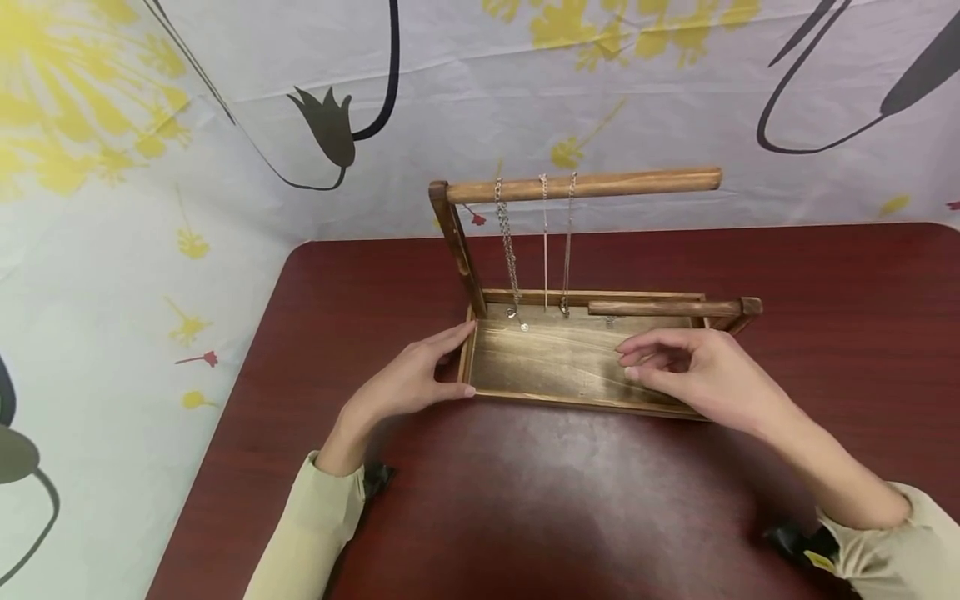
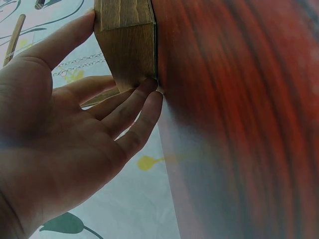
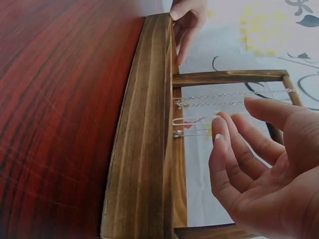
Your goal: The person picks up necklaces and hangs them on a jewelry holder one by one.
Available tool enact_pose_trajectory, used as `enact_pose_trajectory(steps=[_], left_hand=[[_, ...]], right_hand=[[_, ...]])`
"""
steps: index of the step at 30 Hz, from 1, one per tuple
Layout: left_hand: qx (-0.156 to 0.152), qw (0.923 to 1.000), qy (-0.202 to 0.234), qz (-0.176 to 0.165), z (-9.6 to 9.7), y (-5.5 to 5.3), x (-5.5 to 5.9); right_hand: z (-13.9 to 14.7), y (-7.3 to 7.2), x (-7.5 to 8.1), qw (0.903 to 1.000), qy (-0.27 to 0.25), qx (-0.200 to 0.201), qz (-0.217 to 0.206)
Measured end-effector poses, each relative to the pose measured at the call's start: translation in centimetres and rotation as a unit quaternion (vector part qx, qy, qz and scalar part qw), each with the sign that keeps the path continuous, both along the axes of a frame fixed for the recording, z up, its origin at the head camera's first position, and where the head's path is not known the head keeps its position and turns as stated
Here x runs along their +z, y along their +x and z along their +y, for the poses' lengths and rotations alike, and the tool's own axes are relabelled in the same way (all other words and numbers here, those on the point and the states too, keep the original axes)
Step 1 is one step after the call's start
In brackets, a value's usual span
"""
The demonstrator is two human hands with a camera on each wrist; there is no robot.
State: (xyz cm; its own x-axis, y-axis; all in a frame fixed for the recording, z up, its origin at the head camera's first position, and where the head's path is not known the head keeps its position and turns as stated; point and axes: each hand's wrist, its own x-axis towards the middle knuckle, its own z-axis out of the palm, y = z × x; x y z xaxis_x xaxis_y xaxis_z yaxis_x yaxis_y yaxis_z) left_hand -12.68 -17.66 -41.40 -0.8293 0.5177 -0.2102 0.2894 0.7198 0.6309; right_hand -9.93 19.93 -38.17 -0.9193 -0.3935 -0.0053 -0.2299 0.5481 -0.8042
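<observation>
Left hand (image 1: 408,375) spread wide against wooden stand (image 1: 540,354), right hand (image 1: 705,375) loosely curled above it, necklaces (image 1: 507,242) hanging

Wooden stand (image 1: 547,360) on red-brown table (image 1: 570,487)

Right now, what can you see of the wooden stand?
The wooden stand is brown and visibly grained, upright on the dark red table. Its shallow, low-walled tray has a post at the left end bearing a long bar; a lower, shorter bar extends inward from the right. Thin chains hang from the long bar. The left hand holds the left end.
</observation>
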Motion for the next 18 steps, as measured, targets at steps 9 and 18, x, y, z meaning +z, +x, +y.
enact_pose_trajectory(steps=[9,18], left_hand=[[0.0,1.0,-0.001,0.004,0.0,0.0,0.0],[-0.003,0.9999,0.0,0.01,-0.1,-0.1,-0.1]], right_hand=[[-0.1,-0.7,-1.0,0.9978,0.02,-0.015,0.061],[-0.2,-1.0,-1.5,0.9942,0.031,-0.038,0.096]])
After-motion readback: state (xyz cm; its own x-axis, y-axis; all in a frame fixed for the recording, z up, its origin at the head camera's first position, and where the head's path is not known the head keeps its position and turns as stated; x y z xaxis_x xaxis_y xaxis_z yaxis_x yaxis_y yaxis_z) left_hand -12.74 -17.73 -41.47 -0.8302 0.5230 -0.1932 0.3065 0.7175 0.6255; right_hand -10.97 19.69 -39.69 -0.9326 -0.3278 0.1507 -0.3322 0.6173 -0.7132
